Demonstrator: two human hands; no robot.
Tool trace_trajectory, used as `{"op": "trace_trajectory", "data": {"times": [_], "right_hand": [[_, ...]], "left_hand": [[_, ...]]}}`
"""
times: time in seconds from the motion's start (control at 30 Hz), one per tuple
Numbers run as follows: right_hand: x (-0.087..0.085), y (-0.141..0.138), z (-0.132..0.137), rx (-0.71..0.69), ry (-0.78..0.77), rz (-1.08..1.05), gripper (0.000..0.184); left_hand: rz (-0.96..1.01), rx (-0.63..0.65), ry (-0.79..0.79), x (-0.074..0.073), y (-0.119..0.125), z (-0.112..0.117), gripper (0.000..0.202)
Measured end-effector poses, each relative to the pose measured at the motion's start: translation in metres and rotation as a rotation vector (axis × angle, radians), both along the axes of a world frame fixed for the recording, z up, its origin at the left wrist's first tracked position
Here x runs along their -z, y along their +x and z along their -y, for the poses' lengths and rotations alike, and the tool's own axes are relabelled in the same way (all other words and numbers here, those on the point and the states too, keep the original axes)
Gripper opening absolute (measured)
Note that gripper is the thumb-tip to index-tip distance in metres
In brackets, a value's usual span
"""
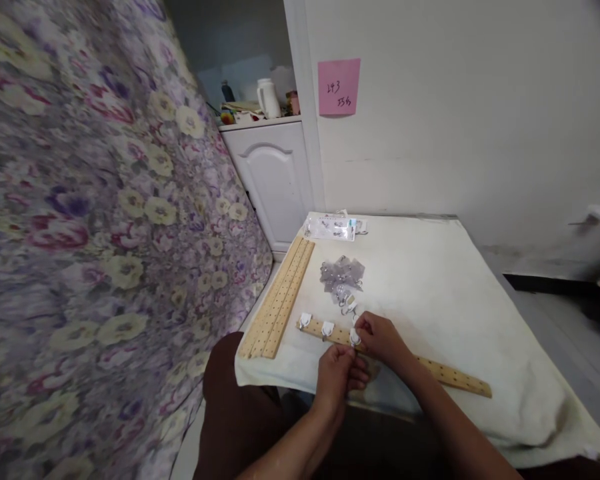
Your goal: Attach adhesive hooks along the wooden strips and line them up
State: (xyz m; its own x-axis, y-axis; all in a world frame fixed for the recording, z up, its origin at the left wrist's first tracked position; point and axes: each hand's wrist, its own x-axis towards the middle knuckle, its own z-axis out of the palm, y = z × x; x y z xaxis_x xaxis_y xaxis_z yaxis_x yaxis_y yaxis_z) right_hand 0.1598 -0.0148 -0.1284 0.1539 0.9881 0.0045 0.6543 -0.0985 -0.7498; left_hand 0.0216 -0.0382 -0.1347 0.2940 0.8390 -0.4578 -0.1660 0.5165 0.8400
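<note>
A pale wooden strip with drilled holes (460,379) lies across the near part of the table. Two white hooks with metal ends, the outer one (305,321) and its neighbour (327,329), sit on its left part. A third white hook (355,337) is between my hands on the same strip. My right hand (380,337) pinches this hook from the right side. Below it, my left hand (337,370) is closed, fingertips at the hook's metal end and the strip's near edge; what they grip is hidden.
Several more drilled wooden strips (283,300) lie along the table's left edge. Beyond my hands is a pile of small clear packets (341,275) with metal pieces. Printed packaging (330,227) lies at the back. A floral curtain (105,233) hangs at left.
</note>
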Motion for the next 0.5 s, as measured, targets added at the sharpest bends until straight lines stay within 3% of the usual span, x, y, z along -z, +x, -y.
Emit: {"op": "trace_trajectory", "data": {"times": [0.5], "right_hand": [[-0.0035, 0.0032, 0.0032, -0.016, -0.036, 0.043, 0.009]], "left_hand": [[-0.002, -0.007, -0.028, -0.0025, 0.0013, 0.0013, 0.021]]}}
